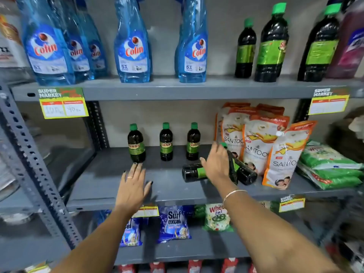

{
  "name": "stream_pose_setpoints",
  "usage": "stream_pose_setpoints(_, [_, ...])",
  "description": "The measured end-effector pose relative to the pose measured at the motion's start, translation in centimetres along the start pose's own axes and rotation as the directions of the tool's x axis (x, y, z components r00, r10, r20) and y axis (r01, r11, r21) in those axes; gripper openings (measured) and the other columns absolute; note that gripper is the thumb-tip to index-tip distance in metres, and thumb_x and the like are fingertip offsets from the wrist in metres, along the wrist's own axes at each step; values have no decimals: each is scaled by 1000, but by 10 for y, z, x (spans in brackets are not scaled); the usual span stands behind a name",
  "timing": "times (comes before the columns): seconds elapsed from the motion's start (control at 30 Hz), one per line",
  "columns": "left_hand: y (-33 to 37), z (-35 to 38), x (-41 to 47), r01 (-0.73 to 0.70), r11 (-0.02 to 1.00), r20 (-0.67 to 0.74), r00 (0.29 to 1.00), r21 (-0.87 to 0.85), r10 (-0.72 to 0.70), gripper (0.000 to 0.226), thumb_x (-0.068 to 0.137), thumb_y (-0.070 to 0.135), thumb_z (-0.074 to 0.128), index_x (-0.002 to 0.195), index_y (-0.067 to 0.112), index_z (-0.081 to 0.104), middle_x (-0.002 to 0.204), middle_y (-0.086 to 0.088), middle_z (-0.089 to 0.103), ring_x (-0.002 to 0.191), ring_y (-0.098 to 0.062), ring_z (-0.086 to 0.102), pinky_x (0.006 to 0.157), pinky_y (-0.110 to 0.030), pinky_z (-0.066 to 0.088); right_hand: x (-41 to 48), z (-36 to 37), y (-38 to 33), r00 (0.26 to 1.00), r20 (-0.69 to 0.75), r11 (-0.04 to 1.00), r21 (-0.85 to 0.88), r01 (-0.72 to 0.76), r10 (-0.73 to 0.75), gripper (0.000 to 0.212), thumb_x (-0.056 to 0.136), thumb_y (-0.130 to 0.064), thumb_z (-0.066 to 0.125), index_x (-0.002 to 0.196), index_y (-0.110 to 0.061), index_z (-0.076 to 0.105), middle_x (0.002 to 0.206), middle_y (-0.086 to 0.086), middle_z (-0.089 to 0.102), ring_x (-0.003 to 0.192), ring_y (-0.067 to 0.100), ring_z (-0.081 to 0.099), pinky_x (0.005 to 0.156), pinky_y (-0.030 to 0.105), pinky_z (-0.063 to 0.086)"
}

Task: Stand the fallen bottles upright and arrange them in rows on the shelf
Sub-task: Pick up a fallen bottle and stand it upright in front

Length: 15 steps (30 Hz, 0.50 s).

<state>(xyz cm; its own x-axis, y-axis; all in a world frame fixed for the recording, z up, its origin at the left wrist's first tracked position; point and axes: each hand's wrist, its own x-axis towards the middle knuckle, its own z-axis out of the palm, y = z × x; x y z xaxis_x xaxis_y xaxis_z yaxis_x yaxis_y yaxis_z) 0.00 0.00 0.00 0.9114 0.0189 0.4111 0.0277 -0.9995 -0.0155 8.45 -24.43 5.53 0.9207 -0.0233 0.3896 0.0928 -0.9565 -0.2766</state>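
Observation:
Three dark bottles with green caps and green labels stand upright in a row at the back of the middle shelf [110, 186]: a left bottle [136, 143], a middle bottle [166, 142] and a right bottle [193, 141]. Two more dark bottles lie fallen to the right: one on its side [194, 172], another slanted toward the pouches [243, 170]. My right hand [215, 162] rests over the fallen bottles, fingers spread, touching them without a clear grip. My left hand [135, 184] hovers open, palm down, just in front of the left upright bottle.
White and orange soap pouches [262, 142] stand right of the fallen bottles, green packets [327, 166] beyond them. The top shelf holds blue spray bottles [133, 42] and taller dark bottles [271, 46]. Detergent packs [174, 223] sit below. A perforated steel upright [33, 164] runs at the left.

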Motion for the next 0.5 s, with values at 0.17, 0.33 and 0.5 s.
stream_pose_setpoints(0.17, [-25,31,-18,83,996,154,985,-30,-78,58,93,42,40,138,7,35,152,-13,29,141,-29,24,113,-50,27,14,13,24,972,51,973,14,-231,230,74,83,-38,65,136,0,30,136,23,41,126,36,40,107,42,37])
stream_pose_setpoints(0.33, [-73,49,-15,112,987,224,971,-116,-84,56,94,43,37,138,9,34,154,-12,24,143,-29,18,115,-51,20,32,34,23,929,48,929,7,-369,368,74,79,-36,70,129,5,34,133,28,42,124,43,40,99,49,41])
stream_pose_setpoints(0.5, [-109,67,-7,88,985,244,969,-147,-50,81,82,64,9,131,10,44,147,-12,38,138,-30,30,112,-52,26,41,50,24,863,64,863,39,-504,501,81,80,-36,70,136,5,27,138,28,35,130,43,33,103,51,36])
